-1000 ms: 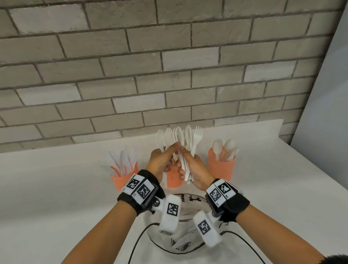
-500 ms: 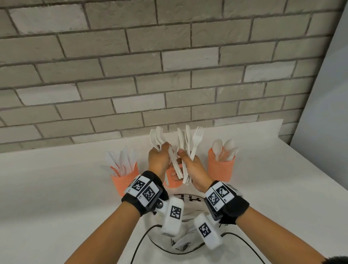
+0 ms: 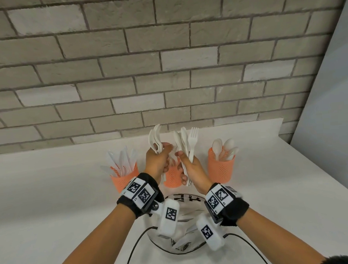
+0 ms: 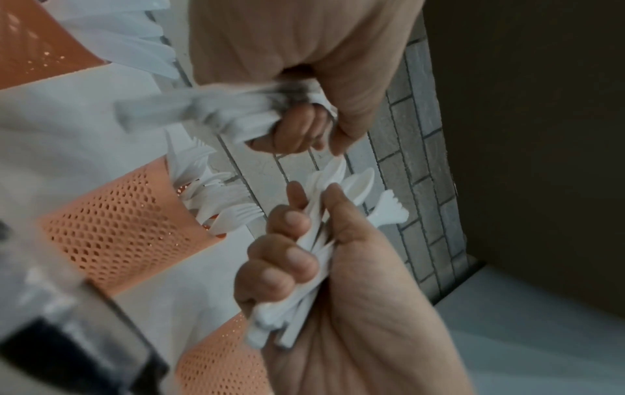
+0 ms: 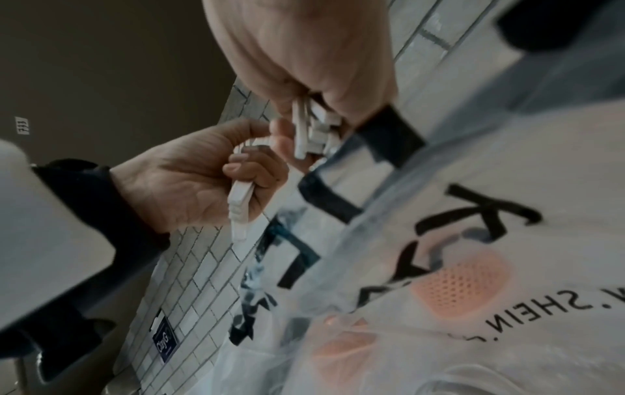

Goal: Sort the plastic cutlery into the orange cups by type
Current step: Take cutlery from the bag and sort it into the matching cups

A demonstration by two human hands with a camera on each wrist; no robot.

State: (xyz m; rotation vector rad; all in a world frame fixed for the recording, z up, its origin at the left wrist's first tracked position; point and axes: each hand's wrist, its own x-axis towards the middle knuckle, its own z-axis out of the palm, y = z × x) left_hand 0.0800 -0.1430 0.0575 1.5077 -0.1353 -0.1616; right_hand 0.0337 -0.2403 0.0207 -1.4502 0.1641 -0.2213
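Note:
Three orange mesh cups stand in a row near the wall: the left cup (image 3: 124, 180) holds knives, the middle cup (image 3: 172, 178) forks, the right cup (image 3: 221, 170) spoons. Both hands are raised over the middle cup. My left hand (image 3: 160, 154) grips a bunch of white cutlery (image 3: 155, 138), seen edge-on. My right hand (image 3: 186, 163) grips a second bunch (image 3: 186, 143) with a fork and rounder heads showing. In the left wrist view the forks in the middle cup (image 4: 118, 227) lie below both fists. The right wrist view shows only the handle ends (image 5: 312, 128).
A clear plastic bag (image 3: 184, 234) with black lettering and some loose cutlery lies on the white table (image 3: 51, 198) under my wrists. Black cables run from the wrist cameras. The brick wall (image 3: 166, 71) stands right behind the cups; the table's right edge is near the spoon cup.
The single bunch held by both hands has split. My left hand has drawn its part to the left, and both hands have dropped slightly towards the middle cup.

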